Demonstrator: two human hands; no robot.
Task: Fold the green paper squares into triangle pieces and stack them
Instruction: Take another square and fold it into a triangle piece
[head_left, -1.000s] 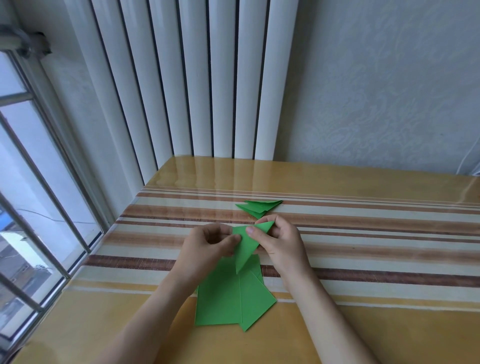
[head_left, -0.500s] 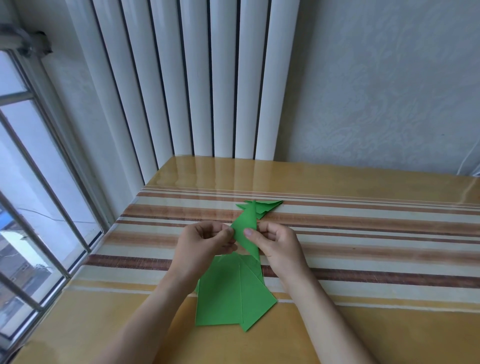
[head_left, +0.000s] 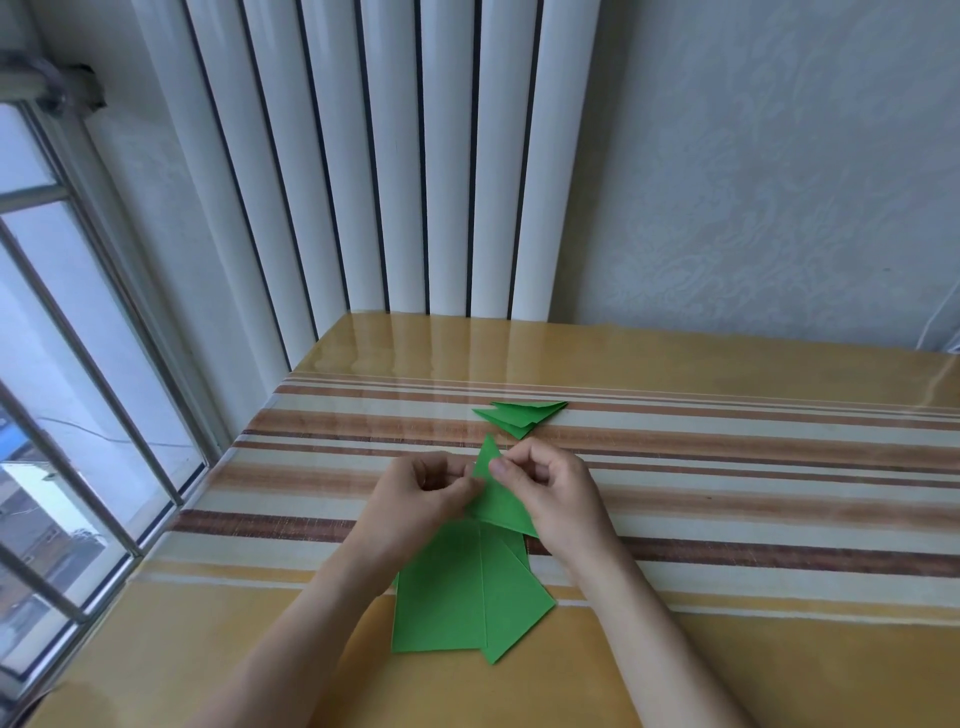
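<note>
Left hand (head_left: 421, 493) and right hand (head_left: 545, 491) both pinching a folded green paper triangle (head_left: 496, 496) above the striped table (head_left: 753, 467). Beneath, loose green paper squares (head_left: 467, 592); farther back, stacked finished triangle pieces (head_left: 522, 415).

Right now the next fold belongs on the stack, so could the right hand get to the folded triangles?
Probably yes: the triangles lie just beyond the right hand, nothing between, though it pinches the piece.

1. Between our fingertips (head_left: 497, 469) we pinch a matt green paper triangle (head_left: 497, 499), smooth and sharply creased.
2. Beyond our fingers the folded stack (head_left: 522, 415) is the same matt paper.
3. Under our hands the striped table (head_left: 753, 467) looks glossy.
</note>
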